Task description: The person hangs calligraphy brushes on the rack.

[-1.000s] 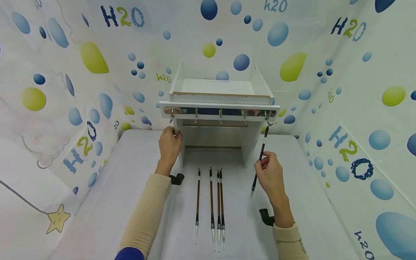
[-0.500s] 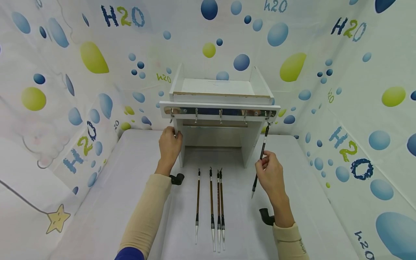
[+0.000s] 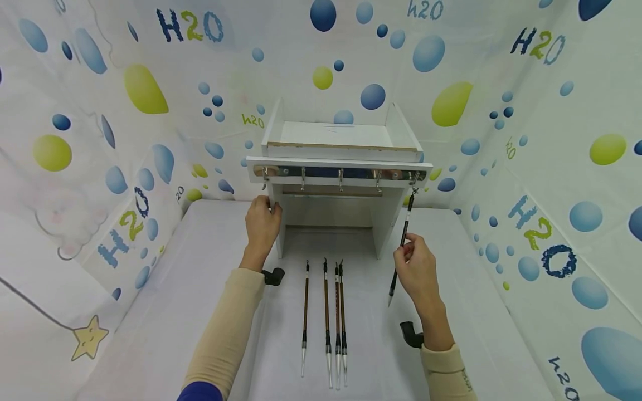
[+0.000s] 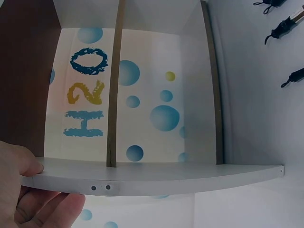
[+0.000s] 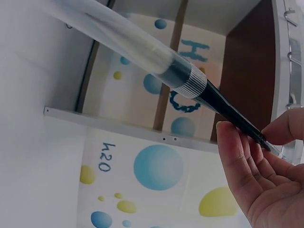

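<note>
A calligraphy brush (image 3: 408, 214) with a dark handle and a clear tip cover (image 5: 118, 38) hangs slanted, its top loop at the rightmost hook (image 3: 414, 177) of the rack. Whether the loop sits over that hook is too small to tell. My right hand (image 3: 415, 264) pinches the handle between thumb and fingers. At the white shelf unit's left side panel (image 4: 156, 179), my left hand (image 3: 263, 225) grips the edge, thumb on one face and fingers on the other. Several more brushes (image 3: 326, 312) lie side by side on the table, tips toward me.
Metal hooks (image 3: 340, 179) line the front rail of the shelf unit (image 3: 331, 155). White cloth (image 3: 200, 267) covers the table. Behind and beside it stand walls of printed sheeting (image 3: 321, 55). Black wrist mounts (image 3: 411, 335) stick out from both wrists.
The brush's top loop has shifted slightly up against the rightmost hook, and my right hand has moved very little with it. My left hand stays where it was.
</note>
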Motion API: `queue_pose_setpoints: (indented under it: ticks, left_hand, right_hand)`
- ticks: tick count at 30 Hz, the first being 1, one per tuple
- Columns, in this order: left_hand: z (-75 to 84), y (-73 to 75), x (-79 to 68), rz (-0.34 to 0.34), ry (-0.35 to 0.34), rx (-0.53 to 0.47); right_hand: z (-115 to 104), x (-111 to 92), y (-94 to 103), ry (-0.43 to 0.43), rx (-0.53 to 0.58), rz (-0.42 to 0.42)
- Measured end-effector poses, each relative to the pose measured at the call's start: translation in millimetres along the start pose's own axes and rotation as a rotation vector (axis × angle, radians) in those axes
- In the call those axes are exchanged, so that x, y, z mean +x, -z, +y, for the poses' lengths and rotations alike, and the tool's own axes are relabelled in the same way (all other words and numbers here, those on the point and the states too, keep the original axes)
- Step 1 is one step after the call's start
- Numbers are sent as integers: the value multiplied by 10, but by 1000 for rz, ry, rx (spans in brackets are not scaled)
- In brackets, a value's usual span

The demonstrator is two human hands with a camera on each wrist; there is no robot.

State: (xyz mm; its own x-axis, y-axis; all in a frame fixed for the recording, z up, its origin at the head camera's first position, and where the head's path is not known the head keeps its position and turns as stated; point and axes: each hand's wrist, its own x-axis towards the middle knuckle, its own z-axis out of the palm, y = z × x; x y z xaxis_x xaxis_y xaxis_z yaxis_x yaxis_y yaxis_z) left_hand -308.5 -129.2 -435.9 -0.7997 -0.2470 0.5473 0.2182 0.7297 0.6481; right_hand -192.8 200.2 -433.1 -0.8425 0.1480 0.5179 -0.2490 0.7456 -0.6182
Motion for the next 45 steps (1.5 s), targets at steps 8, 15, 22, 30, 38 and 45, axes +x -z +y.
queue_pose_setpoints:
  ticks: [8,15,22,30,38,45]
  left_hand:
    - [-14,-3,3,8,-12,1]
    - [-6,-11,2,13,-18,4]
    - [-11,-9,-2,21,-26,2]
    - [-12,-5,4,25,-35,2]
    - [-14,-1,12,17,-27,3]
    - [-13,-6,8,12,-19,2]
  right_hand:
    - [15,-7,-46,-11,0,-17]
    - [47,14,-95,-14,-13,-24]
    - [116,43,-145,-40,-18,-58]
    - [199,98,-203,-41,-3,-59]
    - [282,194,-270,-26,-30,-57]
    - [327,275,-299,-29,-52,-86]
